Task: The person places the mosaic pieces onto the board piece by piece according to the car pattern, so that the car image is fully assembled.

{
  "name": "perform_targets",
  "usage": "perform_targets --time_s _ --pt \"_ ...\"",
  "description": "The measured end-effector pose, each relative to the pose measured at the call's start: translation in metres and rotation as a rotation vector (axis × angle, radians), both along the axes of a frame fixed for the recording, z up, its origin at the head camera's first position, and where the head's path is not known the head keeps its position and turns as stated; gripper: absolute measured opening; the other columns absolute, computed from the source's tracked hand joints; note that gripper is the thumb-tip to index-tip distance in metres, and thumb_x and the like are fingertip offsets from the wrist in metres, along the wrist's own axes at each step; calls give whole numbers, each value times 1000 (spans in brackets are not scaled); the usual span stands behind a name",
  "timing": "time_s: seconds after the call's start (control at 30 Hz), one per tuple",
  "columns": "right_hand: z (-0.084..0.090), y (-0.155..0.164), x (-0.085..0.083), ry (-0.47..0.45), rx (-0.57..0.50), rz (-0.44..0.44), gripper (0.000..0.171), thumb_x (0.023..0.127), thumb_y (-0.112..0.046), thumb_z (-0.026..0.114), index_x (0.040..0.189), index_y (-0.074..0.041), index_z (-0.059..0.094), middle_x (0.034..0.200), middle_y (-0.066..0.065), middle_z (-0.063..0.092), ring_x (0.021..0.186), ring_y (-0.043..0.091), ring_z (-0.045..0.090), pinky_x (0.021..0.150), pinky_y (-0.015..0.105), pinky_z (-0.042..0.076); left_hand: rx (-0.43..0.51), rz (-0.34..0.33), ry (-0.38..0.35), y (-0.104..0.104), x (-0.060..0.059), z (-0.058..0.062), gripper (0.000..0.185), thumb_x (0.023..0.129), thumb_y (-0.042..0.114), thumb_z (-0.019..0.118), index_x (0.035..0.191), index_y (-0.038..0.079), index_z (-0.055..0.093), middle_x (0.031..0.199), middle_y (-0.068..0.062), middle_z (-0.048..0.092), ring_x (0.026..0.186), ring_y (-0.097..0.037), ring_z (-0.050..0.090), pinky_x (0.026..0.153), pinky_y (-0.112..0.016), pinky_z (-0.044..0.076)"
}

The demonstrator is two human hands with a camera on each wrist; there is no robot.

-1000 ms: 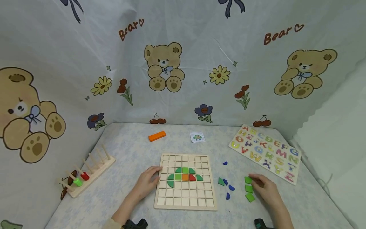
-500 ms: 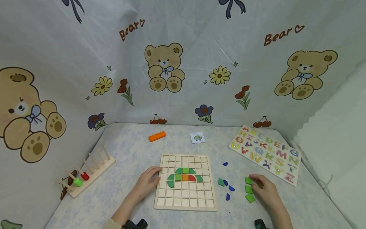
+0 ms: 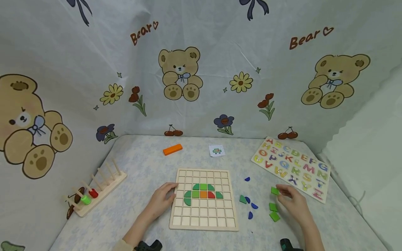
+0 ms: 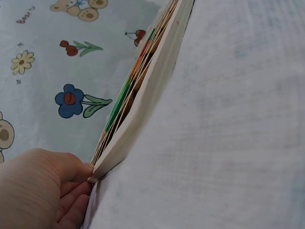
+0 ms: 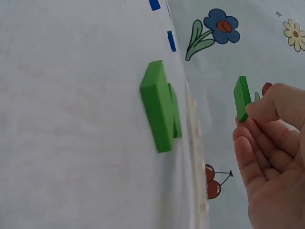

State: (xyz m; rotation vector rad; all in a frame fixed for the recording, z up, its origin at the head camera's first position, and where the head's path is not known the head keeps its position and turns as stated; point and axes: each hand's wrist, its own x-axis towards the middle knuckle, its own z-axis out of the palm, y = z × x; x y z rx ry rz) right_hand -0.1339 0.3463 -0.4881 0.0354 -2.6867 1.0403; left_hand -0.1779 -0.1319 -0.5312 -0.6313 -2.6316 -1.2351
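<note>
Green square tile (image 3: 274,190) is what your right hand (image 3: 293,204) has pinched between thumb and fingertips, lifted just off the desk (image 3: 147,164) to the right of the board; the right wrist view shows it (image 5: 241,98) held on edge at your fingertips, clear of the surface. Just below it two more green tiles (image 3: 274,211) lie flat on the desk, right beside that hand. A bit to their left you've got a darker green piece (image 3: 243,199) and a few small blue pieces (image 3: 252,206) scattered between the tiles and the board.

Your left hand (image 3: 161,202) rests at the left edge of the wooden grid board (image 3: 204,219), fingers laid relaxed against the rim, not curled round anything. On the board, green, orange and red pieces (image 3: 203,194) make a dome shape in the middle rows.

Further out: a wooden peg rack (image 3: 95,190) with a green and a red ring sits off to the left, an alphabet puzzle (image 3: 292,167) to the right, then an orange block (image 3: 172,149) and a small picture card (image 3: 216,150) near the back, in front of the bear-print cloth (image 3: 201,69).
</note>
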Motion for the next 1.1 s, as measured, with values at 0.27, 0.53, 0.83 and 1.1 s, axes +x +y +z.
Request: perform_targets --time_s 0.27,0.53,0.83,1.1 --pt "25 -17 -7 94 17 65 30 88 -6 64 118 -2 60 111 9 62 95 3 53 80 8 41 10 -4 -22 -1 0 1 40 88 3 65 127 3 58 125 -5 57 118 -24 52 96 -45 42" --pt "36 -60 -24 132 -58 176 29 87 0 64 115 -1 61 111 9 62 98 25 58 83 17 47 10 -12 -14 -2 1 0 40 88 4 65 127 4 58 125 -4 57 119 -24 51 97 -45 42" --pt "37 -119 -42 153 -115 292 31 82 3 68 113 -3 63 108 4 62 97 22 60 83 40 51 9 -21 -8 -2 -1 0 39 90 6 64 128 5 58 126 -4 56 120 -23 51 97 -44 41" --pt "37 -162 -46 128 -185 418 29 83 0 69 111 -6 65 107 2 62 97 20 59 84 47 50 12 -18 -13 -2 -1 -1 39 89 6 64 128 8 59 125 -1 56 119 -20 51 97 -43 42"
